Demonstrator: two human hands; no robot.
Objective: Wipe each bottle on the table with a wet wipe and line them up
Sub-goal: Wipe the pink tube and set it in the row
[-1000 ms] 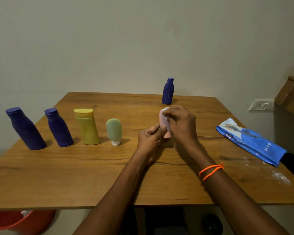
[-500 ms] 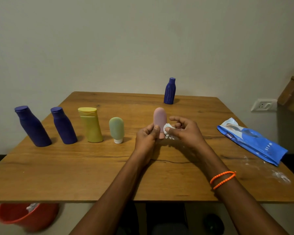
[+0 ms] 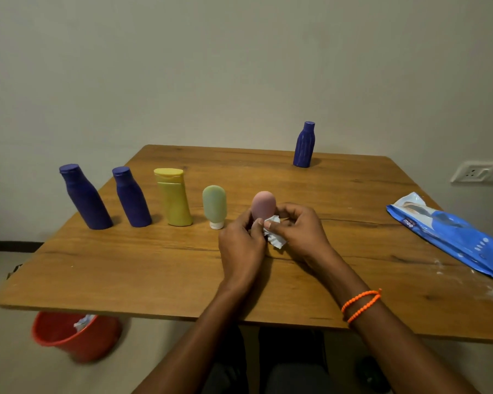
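Both hands meet near the middle of the wooden table, and the pink bottle stands there w/ its round end up. The left hand has its fingers curled round the low part of the pink bottle, thumb at the front. The right hand pinches a crumpled white wet wipe just beside the bottle, touching its lower right side – can't tell if the bottle's bottom sits on the table, the hands hide it. Just left of the grip stands a green bottle on its white cap. Next to the left is a yellow bottle, then a blue bottle, then a bigger blue bottle at the far left; the four make a row and the pink one sits at the row's right end. Far behind the grip and a bit to the right, a ribbed blue bottle stands alone near the table's back edge. Well to the right of the grip lies a blue wipes pack, flat on the table. The right wrist has orange bands. Down left of the grip, under the table's front edge, is a red bucket w/ some white stuff in it – looks blurry.
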